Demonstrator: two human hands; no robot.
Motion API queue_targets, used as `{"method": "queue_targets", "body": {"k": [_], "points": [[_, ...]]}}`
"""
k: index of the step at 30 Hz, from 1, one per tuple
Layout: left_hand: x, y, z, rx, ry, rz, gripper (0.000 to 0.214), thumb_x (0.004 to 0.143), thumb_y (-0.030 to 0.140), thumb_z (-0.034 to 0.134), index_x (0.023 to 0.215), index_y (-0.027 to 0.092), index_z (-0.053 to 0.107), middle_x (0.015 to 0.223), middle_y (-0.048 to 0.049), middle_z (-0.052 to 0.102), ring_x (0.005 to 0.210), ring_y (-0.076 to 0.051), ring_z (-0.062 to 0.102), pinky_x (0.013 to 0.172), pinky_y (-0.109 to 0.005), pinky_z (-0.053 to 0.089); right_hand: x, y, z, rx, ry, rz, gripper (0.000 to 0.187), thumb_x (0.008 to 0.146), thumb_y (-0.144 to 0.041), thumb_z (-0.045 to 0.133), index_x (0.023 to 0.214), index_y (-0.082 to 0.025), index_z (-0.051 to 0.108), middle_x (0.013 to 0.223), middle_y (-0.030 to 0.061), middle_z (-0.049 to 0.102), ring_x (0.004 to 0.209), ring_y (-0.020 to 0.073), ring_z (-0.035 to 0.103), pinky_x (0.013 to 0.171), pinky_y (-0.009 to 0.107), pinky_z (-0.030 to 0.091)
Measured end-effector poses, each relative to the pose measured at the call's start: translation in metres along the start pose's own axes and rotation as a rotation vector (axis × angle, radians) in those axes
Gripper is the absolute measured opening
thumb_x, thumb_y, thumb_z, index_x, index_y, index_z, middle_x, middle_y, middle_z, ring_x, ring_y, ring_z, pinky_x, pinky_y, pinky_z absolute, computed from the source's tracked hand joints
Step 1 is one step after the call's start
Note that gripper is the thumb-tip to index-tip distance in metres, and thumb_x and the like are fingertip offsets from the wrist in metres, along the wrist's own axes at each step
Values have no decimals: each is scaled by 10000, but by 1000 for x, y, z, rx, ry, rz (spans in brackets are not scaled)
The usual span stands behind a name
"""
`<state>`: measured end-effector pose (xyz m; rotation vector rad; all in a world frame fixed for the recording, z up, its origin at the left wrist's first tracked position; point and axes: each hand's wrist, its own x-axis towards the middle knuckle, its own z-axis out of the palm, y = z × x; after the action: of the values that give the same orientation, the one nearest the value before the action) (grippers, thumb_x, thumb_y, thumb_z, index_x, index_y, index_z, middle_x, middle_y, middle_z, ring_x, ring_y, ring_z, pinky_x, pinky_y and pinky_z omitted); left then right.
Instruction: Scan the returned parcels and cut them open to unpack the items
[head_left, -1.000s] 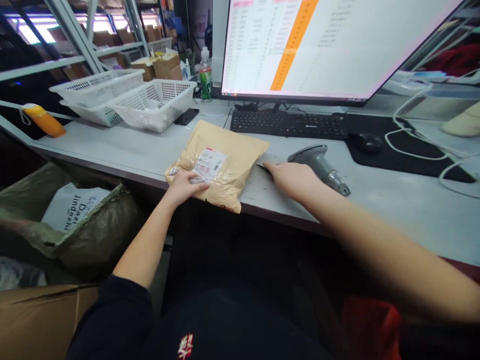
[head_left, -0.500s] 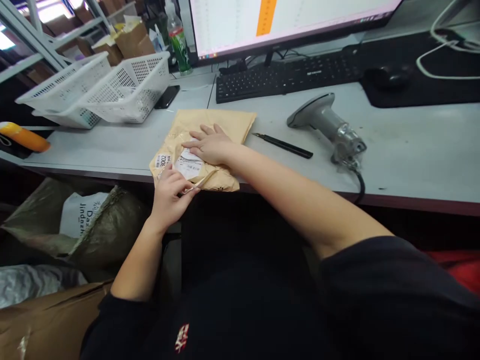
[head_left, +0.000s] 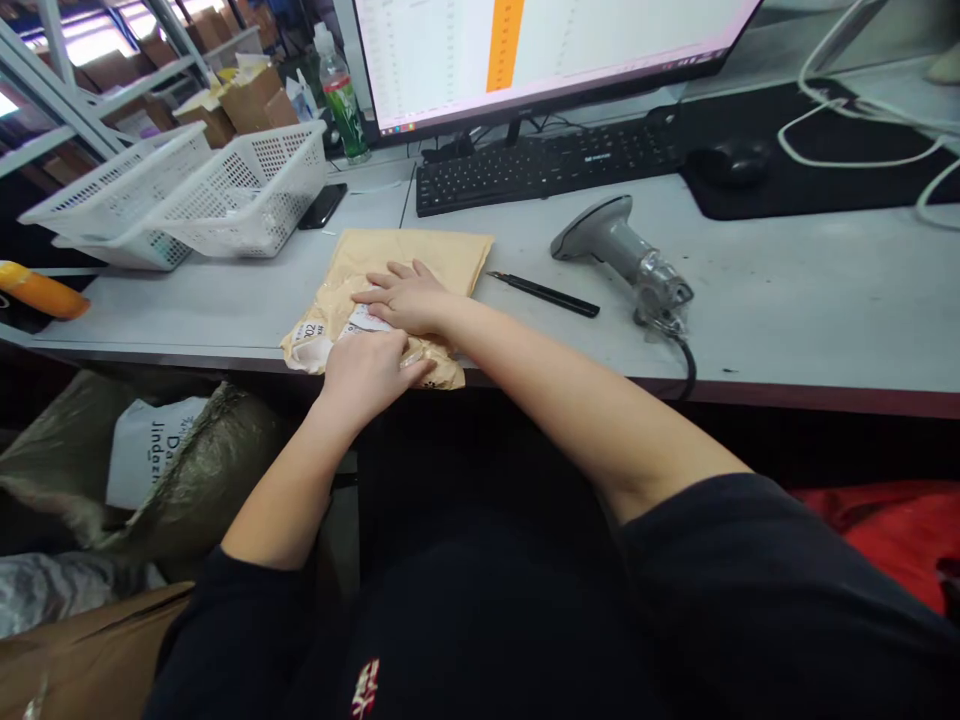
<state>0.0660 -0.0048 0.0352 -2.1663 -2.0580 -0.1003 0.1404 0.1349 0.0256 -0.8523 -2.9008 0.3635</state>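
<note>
A yellow padded envelope with white printed labels lies at the front edge of the desk. My right hand rests flat on it, fingers spread, pressing on the wrapper and partly covering a label. Nearer to me, my left hand is closed on the envelope's near part, its fingertips partly hidden behind the knuckles. Clear plastic on the envelope is wrinkled around the left hand. To the right lies a black utility knife with its blade tip showing. Beyond that, a grey barcode scanner lies on its side.
Behind are a keyboard, a monitor and a mouse. White plastic baskets, a phone and a green-labelled bottle stand back left. An open sack sits below the desk edge.
My left hand has moved right across the envelope's near side and turned knuckles-up, wrinkling the wrapper. The right hand stays flat on the envelope. The whole view has shifted slightly.
</note>
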Motion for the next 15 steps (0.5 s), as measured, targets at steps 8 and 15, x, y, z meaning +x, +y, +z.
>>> {"method": "queue_targets", "body": {"k": [8,15], "points": [[-39,-4,9,-20,84,527,277,972,263,460,735,198,588,706,-51,602,716,-215,559,678,-367,335,7,15,13,68,76,-55,472,1025,-394,339,1474,-353,476,1598,15,327,1479,392,165,1148,666,57],[-106,-53,53,-192,327,471,262,943,152,523,1166,226,638,827,-38,685,787,-195,625,835,-375,479,-8,13,3,89,155,-33,462,1031,-371,347,1451,-284,518,1565,62,380,1446,374,248,1158,608,127]]}}
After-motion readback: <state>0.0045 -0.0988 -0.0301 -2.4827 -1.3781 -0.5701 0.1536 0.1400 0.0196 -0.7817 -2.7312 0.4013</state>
